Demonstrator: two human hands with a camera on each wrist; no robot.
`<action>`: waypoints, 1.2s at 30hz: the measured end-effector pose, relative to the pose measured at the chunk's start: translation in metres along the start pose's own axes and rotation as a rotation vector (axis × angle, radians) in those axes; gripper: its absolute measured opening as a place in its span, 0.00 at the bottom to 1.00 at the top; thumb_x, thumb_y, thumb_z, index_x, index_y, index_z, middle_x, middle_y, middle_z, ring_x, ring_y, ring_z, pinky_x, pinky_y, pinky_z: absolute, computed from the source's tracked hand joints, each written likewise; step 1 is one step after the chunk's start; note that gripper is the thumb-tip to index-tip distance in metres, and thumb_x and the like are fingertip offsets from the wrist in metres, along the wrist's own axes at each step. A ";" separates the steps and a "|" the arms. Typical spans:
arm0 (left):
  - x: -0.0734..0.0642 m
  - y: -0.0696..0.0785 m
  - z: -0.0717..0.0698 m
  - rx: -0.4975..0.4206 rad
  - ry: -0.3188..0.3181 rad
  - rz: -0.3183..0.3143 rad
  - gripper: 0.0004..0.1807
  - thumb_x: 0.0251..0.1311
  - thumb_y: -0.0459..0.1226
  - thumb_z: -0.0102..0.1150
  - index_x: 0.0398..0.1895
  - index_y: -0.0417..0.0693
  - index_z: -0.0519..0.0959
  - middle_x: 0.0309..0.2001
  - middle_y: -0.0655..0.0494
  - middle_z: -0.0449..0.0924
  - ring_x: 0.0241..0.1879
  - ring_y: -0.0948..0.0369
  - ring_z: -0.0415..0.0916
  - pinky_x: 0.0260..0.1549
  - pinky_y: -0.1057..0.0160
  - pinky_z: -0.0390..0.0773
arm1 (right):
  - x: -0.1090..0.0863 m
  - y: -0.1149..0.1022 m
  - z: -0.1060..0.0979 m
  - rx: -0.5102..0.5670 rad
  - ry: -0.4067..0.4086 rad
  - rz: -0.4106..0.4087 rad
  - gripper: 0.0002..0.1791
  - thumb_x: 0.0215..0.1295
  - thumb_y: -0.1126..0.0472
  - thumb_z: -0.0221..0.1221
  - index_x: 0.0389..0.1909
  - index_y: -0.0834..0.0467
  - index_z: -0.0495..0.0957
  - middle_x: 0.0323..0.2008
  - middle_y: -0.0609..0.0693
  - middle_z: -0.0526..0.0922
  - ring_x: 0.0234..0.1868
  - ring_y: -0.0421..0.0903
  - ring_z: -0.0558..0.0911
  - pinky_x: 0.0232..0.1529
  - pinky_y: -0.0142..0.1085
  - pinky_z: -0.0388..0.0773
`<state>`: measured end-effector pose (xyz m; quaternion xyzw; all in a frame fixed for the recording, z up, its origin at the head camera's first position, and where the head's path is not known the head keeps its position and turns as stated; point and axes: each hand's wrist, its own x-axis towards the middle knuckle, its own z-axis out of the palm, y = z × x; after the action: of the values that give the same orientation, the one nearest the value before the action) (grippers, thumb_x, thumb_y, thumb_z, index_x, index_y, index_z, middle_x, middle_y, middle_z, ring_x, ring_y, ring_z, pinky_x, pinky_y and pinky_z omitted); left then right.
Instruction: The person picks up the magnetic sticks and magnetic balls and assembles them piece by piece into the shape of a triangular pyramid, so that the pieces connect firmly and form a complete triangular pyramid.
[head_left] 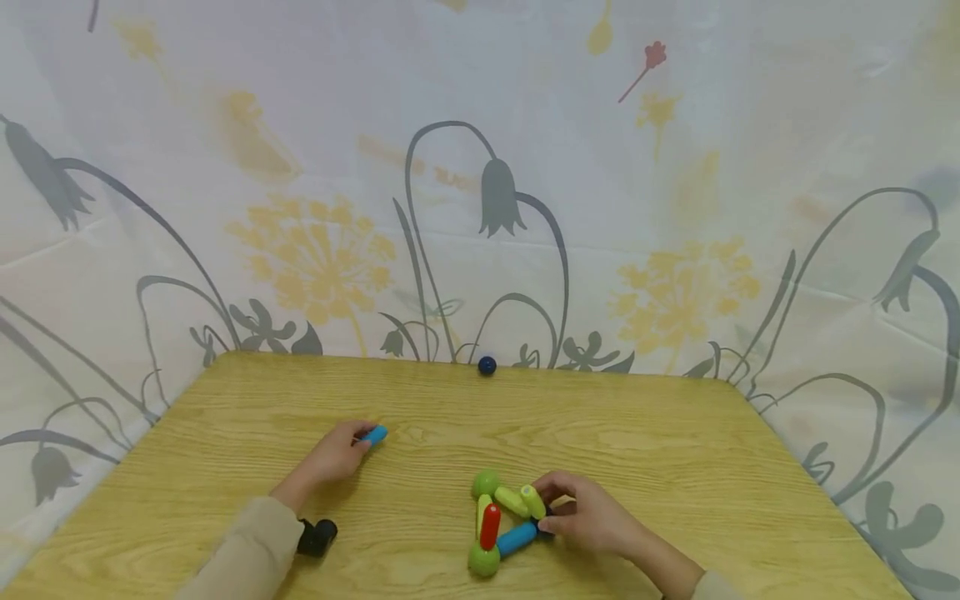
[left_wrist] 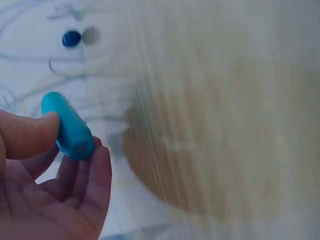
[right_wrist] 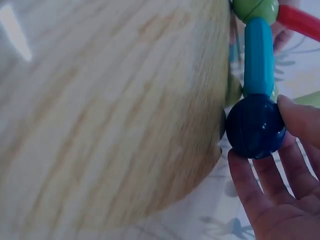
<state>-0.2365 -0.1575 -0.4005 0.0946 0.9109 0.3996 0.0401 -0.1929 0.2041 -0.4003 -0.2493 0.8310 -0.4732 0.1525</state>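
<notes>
My left hand (head_left: pixel 335 457) is over the left middle of the table, pinching a light-blue rod (left_wrist: pixel 72 127) between thumb and fingers. At the right front, my right hand (head_left: pixel 592 515) grips a dark blue ball (right_wrist: pixel 255 127) at one corner of a ball-and-rod frame. From that ball a blue rod (head_left: pixel 517 540) runs to a green ball (head_left: pixel 484 560), which also carries a red rod (head_left: pixel 490 527) slanting up. A second green ball (head_left: pixel 486 483) forms the far corner, beside a yellow-green rod (head_left: pixel 512 502). Another yellow-green rod (head_left: pixel 532 502) tilts up close to my right fingers.
A loose dark blue ball (head_left: pixel 487 365) lies at the far edge of the wooden table (head_left: pixel 645 433). Next to my left sleeve is a small black object (head_left: pixel 317 537). Behind the table hangs a flower-printed cloth (head_left: pixel 465 275).
</notes>
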 end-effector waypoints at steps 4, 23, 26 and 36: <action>-0.007 0.013 0.010 -0.059 -0.007 0.021 0.16 0.66 0.27 0.47 0.55 0.27 0.69 0.48 0.41 0.74 0.47 0.46 0.72 0.44 0.51 0.73 | 0.004 0.002 -0.002 -0.049 0.038 0.012 0.16 0.53 0.71 0.65 0.44 0.63 0.76 0.44 0.53 0.77 0.45 0.53 0.77 0.42 0.37 0.78; -0.025 0.065 0.053 -0.291 -0.268 0.305 0.13 0.66 0.31 0.50 0.53 0.40 0.71 0.47 0.52 0.74 0.49 0.52 0.73 0.45 0.62 0.74 | 0.025 0.001 -0.013 -0.202 -0.045 -0.049 0.17 0.52 0.72 0.65 0.46 0.63 0.81 0.44 0.57 0.80 0.39 0.51 0.80 0.36 0.35 0.77; -0.025 0.067 0.058 -0.285 -0.285 0.305 0.12 0.65 0.30 0.51 0.51 0.41 0.72 0.48 0.53 0.75 0.50 0.51 0.73 0.45 0.62 0.75 | 0.028 0.000 -0.015 -0.171 -0.088 -0.036 0.18 0.53 0.73 0.64 0.48 0.65 0.79 0.45 0.58 0.80 0.40 0.52 0.80 0.37 0.36 0.78; -0.022 0.068 0.068 -0.260 -0.299 0.327 0.13 0.65 0.31 0.51 0.52 0.43 0.73 0.48 0.53 0.75 0.50 0.52 0.73 0.46 0.63 0.74 | 0.033 -0.002 -0.016 -0.161 -0.139 -0.046 0.19 0.54 0.74 0.62 0.49 0.65 0.79 0.47 0.57 0.80 0.39 0.49 0.80 0.39 0.35 0.76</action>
<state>-0.1951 -0.0678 -0.3967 0.2927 0.8084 0.4961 0.1210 -0.2280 0.1963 -0.3913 -0.3119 0.8478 -0.3901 0.1784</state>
